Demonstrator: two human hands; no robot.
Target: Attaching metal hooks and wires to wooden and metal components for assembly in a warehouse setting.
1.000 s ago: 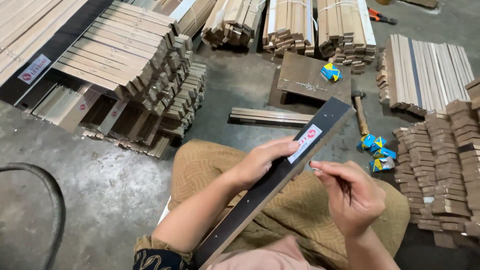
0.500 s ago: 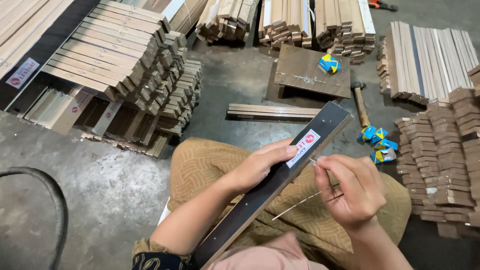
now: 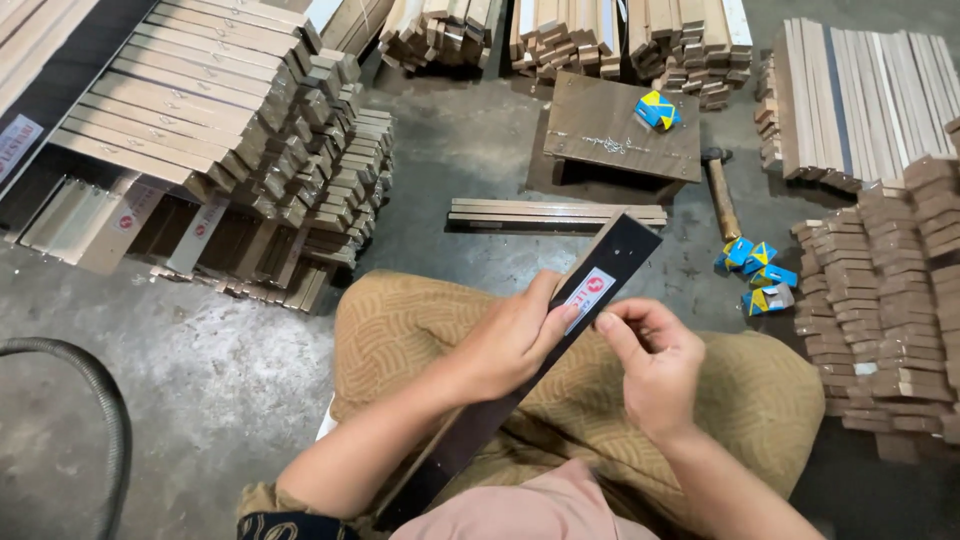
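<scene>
A long dark board [image 3: 625, 245] with a white and red label [image 3: 590, 293] lies slanted across my lap, its far end pointing up and to the right. My left hand [image 3: 510, 338] grips the board from the left, just below the label. My right hand [image 3: 650, 365] pinches the board's right edge beside the label, thumb against it and fingers curled. No thin sliver shows in that hand. I sit on the concrete floor in tan patterned trousers [image 3: 420, 320].
Stacked wood strips [image 3: 230, 120] fill the left, with tied bundles [image 3: 560, 30] at the back. A dark panel [image 3: 610, 140] carries nails and a blue-yellow box [image 3: 657, 110]. Nearby are a hammer [image 3: 720, 200], small boxes [image 3: 757, 275], block stacks [image 3: 890, 300] and a hose [image 3: 100, 400].
The board has been drawn back toward me and sits lower. My right hand moved in to the board's edge, and the thin sliver it held is no longer visible. The view tilted down.
</scene>
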